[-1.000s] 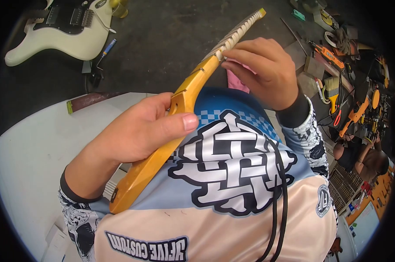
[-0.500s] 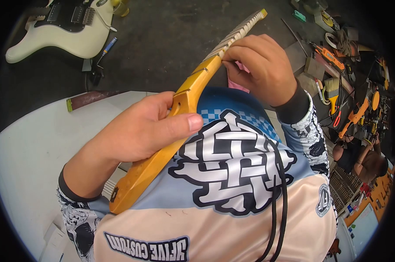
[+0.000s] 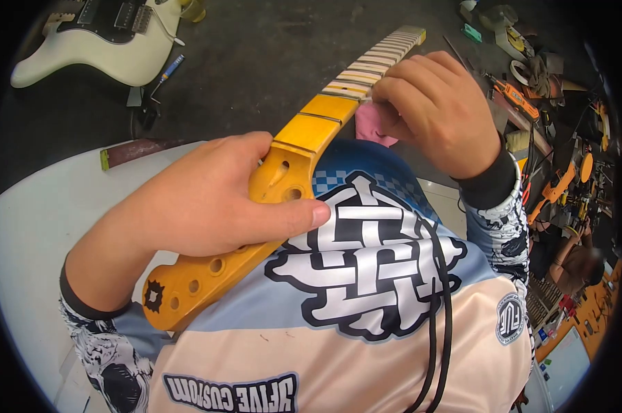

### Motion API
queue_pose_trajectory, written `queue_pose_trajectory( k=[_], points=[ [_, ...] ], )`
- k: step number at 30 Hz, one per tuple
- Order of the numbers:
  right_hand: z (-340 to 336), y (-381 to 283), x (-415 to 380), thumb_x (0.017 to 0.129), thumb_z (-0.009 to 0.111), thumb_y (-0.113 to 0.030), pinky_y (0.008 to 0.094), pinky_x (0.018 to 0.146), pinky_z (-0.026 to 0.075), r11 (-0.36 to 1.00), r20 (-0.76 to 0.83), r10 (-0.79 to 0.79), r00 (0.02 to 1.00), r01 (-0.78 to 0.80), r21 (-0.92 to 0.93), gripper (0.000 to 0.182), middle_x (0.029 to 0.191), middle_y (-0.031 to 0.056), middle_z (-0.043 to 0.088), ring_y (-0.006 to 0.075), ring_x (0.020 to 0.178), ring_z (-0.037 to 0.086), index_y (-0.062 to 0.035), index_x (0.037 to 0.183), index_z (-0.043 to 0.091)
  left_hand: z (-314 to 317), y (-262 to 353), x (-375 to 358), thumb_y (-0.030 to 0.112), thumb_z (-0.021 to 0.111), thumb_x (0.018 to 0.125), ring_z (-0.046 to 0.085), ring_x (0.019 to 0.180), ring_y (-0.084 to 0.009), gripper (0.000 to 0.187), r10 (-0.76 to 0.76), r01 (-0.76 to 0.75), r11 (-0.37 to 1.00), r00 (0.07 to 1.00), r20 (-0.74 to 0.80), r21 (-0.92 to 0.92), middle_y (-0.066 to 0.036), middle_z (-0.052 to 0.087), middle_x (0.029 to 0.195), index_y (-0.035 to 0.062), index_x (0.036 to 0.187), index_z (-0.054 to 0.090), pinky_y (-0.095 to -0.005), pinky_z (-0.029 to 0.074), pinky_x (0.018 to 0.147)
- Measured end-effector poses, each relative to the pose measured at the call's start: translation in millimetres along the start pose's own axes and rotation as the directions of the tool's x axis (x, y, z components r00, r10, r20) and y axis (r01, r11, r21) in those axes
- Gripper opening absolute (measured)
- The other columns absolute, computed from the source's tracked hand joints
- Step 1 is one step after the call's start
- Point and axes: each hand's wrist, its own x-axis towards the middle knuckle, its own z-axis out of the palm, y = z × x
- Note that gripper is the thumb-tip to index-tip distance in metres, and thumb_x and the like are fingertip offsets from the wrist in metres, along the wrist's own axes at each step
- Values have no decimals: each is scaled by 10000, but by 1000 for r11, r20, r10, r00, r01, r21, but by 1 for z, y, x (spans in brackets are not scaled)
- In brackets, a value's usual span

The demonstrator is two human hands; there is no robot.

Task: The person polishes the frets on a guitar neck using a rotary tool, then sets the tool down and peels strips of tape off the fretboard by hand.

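Observation:
A guitar neck in glossy yellow wood runs slantwise in front of my body, its headstock low at the left. Across the headstock, near the nut, my left hand is wrapped, thumb on the face with tuner holes showing around it. Whitish strips cover the fretboard between the frets on the far part; nearest the nut the yellow wood is bare. My right hand is closed in a pinch at the neck's edge beside the strips. What its fingertips hold is hidden. Just below them shows a pink cloth.
A white guitar body lies on the dark worktop at the upper left, near a blue-handled tool. A dark red bar lies at the worktop's edge. Many tools, an orange one among them, crowd the right side.
The neck has rolled so its fretboard and headstock face show more, and its far end has dropped slightly. My right hand has shifted a little right; the left still holds the headstock.

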Motion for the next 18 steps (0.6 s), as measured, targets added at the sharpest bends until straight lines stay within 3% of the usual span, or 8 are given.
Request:
queue_pose_trajectory(
  k=[6,9,15,18],
  points=[
    [-11,-4,8,737,709,-159,327,770,485,991,124,-76,989,89,-99,170,833,45,598,211,837,635,-62,848,624,-3,8,-5,467,827,766,638,705,-228,689,94,-65,951,992,-83,302,-170,649,796,-79,1105,577,-315,488,641],
    [-13,-5,14,738,688,-168,333,753,480,978,189,-130,973,158,-137,171,818,42,573,208,810,616,-57,847,618,-2,8,-6,500,820,743,663,726,-325,736,71,-27,919,993,-97,393,-233,662,820,-97,1092,568,-360,513,663],
    [-13,-2,32,711,659,-175,347,759,478,948,255,-247,935,288,-138,218,817,54,541,224,796,590,-35,867,600,-5,16,-5,483,809,750,692,751,-414,739,60,-15,814,996,-60,581,-258,678,813,-115,1096,548,-433,552,701],
    [-20,-6,48,710,668,-154,344,770,487,933,315,-267,911,326,-151,212,823,61,557,229,804,601,-27,869,609,-5,14,-7,469,805,757,700,761,-415,710,94,-38,776,994,-56,630,-263,678,804,-108,1081,546,-434,564,708]
  ],
)
